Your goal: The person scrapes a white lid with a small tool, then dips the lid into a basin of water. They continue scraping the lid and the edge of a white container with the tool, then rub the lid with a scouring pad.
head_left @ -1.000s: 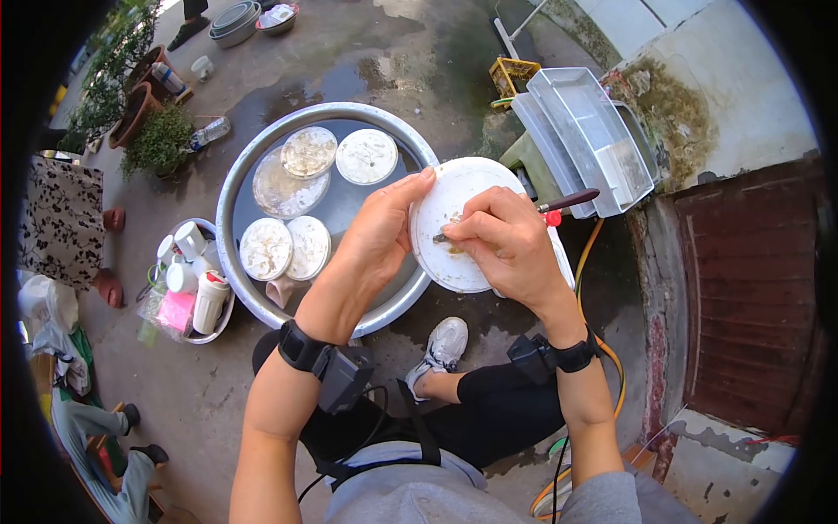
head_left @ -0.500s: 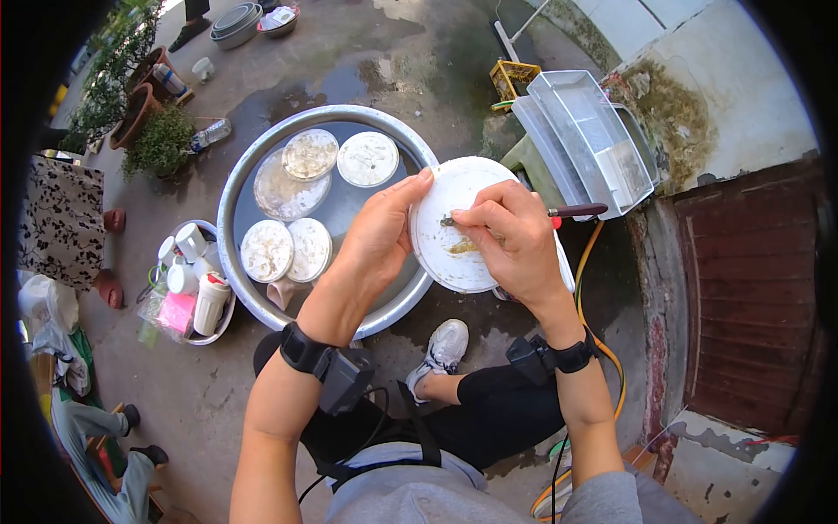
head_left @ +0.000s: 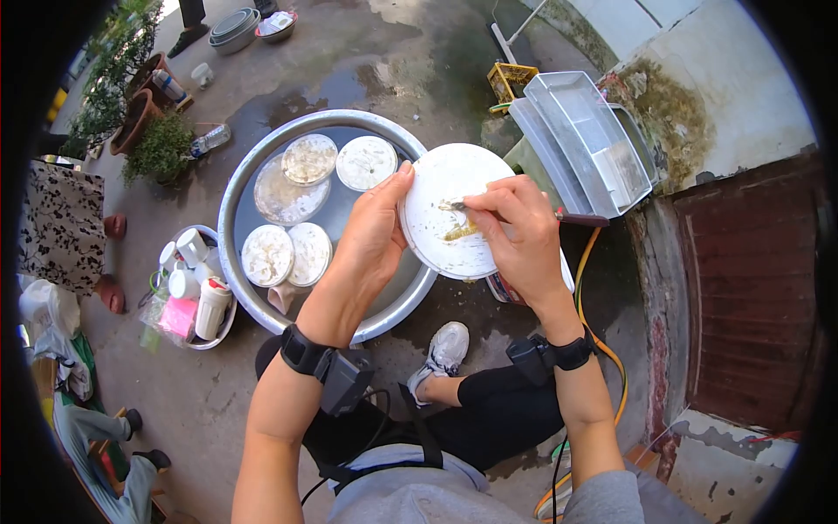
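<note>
While the left hand [head_left: 371, 231] grips the white plate [head_left: 436, 196] by its rim, fingers curled, the right hand [head_left: 515, 231] pinches a dark-handled tool [head_left: 572, 218] against its soiled face.

The white round plate [head_left: 441, 218] is held tilted above the three-o'clock rim of the metal basin, its face turned up and smeared with yellowish-brown residue near its centre and toward five o'clock. The thin tool [head_left: 559, 216], with a dark handle pointing to three o'clock, lies across the plate, its metal tip touching the surface just above centre.
</note>
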Available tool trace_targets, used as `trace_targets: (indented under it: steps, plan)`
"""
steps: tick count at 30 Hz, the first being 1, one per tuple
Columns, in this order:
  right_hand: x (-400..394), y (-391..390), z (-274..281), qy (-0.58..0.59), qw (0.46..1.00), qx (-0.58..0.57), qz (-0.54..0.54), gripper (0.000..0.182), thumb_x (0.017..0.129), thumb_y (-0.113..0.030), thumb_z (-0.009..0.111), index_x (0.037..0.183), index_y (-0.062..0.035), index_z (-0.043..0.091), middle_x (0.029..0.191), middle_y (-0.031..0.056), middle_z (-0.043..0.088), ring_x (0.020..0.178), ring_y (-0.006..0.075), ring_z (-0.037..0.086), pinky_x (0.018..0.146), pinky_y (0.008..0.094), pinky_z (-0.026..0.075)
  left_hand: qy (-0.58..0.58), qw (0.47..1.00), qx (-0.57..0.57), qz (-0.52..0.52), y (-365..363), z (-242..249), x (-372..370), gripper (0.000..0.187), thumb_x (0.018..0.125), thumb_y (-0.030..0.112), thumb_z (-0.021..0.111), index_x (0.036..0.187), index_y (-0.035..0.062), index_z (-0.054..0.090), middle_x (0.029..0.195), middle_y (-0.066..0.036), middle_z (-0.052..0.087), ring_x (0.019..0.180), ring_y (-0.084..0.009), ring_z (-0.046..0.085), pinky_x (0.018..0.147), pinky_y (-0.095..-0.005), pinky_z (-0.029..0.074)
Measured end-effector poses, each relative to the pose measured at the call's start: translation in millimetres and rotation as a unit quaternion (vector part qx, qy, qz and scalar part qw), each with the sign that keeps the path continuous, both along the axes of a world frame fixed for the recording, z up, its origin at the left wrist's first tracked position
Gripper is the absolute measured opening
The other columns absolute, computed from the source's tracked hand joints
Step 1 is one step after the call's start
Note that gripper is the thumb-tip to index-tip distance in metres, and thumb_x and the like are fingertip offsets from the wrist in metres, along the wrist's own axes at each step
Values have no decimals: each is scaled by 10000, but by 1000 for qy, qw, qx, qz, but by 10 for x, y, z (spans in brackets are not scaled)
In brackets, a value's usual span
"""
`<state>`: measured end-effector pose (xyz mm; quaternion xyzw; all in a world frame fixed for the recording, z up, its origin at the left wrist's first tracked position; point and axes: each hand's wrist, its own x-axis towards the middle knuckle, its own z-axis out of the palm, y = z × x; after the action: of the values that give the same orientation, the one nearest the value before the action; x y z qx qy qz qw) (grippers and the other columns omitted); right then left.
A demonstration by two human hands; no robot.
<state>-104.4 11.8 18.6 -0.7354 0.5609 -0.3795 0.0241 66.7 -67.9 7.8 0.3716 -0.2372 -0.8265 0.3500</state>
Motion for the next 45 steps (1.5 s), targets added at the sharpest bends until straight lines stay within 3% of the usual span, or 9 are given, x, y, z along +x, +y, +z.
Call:
trace_targets:
  steps: [3,6,11,17,20,23,27,33,45]
  plan:
    - [-87,16,17,-137,975,29,-174,138,929,-82,717,1063,-57,699,963,72,625,787,183,628,724,338,496,-2,999,-5,41,-31,44,33,396,1097,296,474,1319,-20,559,1254,-137,677,1151,-207,676,983,-358,572]
    - [-236,7,-119,-217,949,28,-226,137,976,-109,679,1096,-44,687,979,73,624,829,181,647,751,316,523,15,997,-21,67,-21,38,21,437,1101,324,459,1340,-35,532,1290,-153,661,1191,-219,662,1021,-370,560]
    - [-277,3,-186,-327,923,92,-182,176,1026,-128,628,1160,-13,639,999,80,694,907,137,652,827,285,519,41,994,-42,88,12,66,-17,477,1098,372,455,1361,-21,515,1311,-148,650,1190,-216,660,1036,-374,545]
    - [-325,-14,-208,-349,918,71,-173,184,1029,-123,626,1172,-8,635,1017,68,698,942,124,644,863,273,509,67,997,-36,15,39,122,12,465,1005,219,655,1388,13,492,1298,-122,652,1180,-213,663,1044,-362,542]
    - [-339,-8,-225,-313,932,48,-176,170,1008,-106,646,1162,-36,657,1020,49,671,936,151,650,842,282,515,55,998,-1,-19,34,50,20,498,954,142,702,1392,28,494,1300,-117,648,1190,-210,656,1039,-353,544]
    - [-269,9,-82,-92,975,-5,-200,204,938,-106,699,1143,-107,695,959,60,634,838,205,641,794,352,468,36,999,-12,-2,34,36,-5,487,960,142,696,1390,33,495,1302,-120,645,1187,-205,654,1024,-353,551]
    - [-174,0,-30,-95,980,30,-172,123,898,-123,730,1019,-124,712,967,33,650,821,203,643,763,364,406,15,999,-28,-32,68,41,-12,505,961,163,705,1396,25,490,1304,-114,643,1189,-197,649,1024,-351,541]
    - [-164,36,-9,7,986,-3,-168,124,864,-110,755,974,-107,697,948,20,651,815,226,636,710,379,394,11,998,-47,-39,112,39,-27,528,961,201,717,1403,26,486,1316,-113,635,1204,-196,639,1048,-357,522]
    - [-116,18,15,23,989,-19,-147,136,829,-82,766,939,-115,692,932,16,651,827,226,636,697,376,384,10,997,-64,-32,132,31,-28,517,971,202,704,1397,14,481,1308,-126,634,1196,-202,643,1030,-359,534]
